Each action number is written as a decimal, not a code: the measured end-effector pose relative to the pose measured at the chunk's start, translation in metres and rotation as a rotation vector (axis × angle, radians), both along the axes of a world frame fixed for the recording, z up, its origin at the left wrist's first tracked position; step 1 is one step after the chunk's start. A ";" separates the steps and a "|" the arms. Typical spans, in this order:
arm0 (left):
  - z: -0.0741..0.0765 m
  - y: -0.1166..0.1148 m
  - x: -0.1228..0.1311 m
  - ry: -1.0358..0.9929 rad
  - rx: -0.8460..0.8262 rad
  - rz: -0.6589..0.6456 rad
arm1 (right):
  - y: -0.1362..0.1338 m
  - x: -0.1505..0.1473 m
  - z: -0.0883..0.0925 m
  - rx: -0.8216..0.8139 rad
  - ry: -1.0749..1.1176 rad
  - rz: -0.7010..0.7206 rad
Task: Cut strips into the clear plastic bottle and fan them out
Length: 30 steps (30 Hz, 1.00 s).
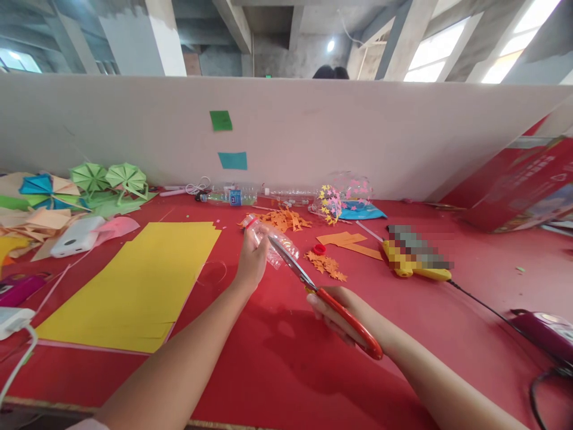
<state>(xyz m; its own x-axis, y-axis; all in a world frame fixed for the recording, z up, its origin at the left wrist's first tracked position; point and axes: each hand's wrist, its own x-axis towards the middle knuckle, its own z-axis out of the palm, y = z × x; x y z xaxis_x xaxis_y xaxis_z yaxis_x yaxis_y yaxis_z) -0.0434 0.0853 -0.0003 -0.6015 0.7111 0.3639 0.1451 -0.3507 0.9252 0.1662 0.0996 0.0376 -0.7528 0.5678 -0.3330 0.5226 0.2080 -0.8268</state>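
Note:
My left hand (254, 258) is closed around a clear plastic bottle piece (286, 243), its neck ring pointing to the far left. In my right hand (342, 310) are red-handled scissors (347, 322), with the blades reaching to the bottle piece beside my left thumb. Whether the blades have plastic between them I cannot tell. Just beyond lies a heap of orange paper cutouts (286, 220). To the right are a red bottle cap (319, 249) and small orange paper stars (326, 266).
Yellow paper sheets (134, 280) lie at left, near folded green paper umbrellas (126, 177). A yellow glue gun (416, 272) with a cord rests at right. Plastic bottles (230, 196) and a star-covered clear bottle piece (344, 194) line the white partition (286, 131). A red box (519, 185) stands far right.

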 end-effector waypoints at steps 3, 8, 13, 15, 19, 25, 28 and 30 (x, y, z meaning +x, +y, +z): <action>0.000 0.000 0.004 0.027 0.041 -0.073 | 0.000 0.002 -0.002 0.014 0.048 0.016; 0.000 0.000 0.009 0.024 0.068 -0.129 | -0.002 0.000 0.003 -0.007 0.032 -0.015; -0.003 0.000 0.005 0.051 0.017 -0.079 | -0.002 -0.002 0.004 -0.005 -0.012 -0.044; -0.004 0.000 0.004 0.072 0.002 -0.062 | -0.002 -0.003 0.005 -0.003 -0.018 -0.052; -0.004 -0.001 0.002 0.119 -0.006 -0.042 | -0.002 -0.003 0.005 -0.015 -0.028 -0.064; -0.002 0.001 0.001 0.143 0.020 -0.056 | 0.000 -0.001 0.003 0.059 0.001 -0.009; 0.001 0.000 0.003 0.141 0.030 -0.097 | 0.001 -0.001 0.004 0.058 0.022 0.011; 0.003 -0.001 0.004 0.143 0.050 -0.147 | 0.001 -0.001 0.005 0.038 0.048 0.015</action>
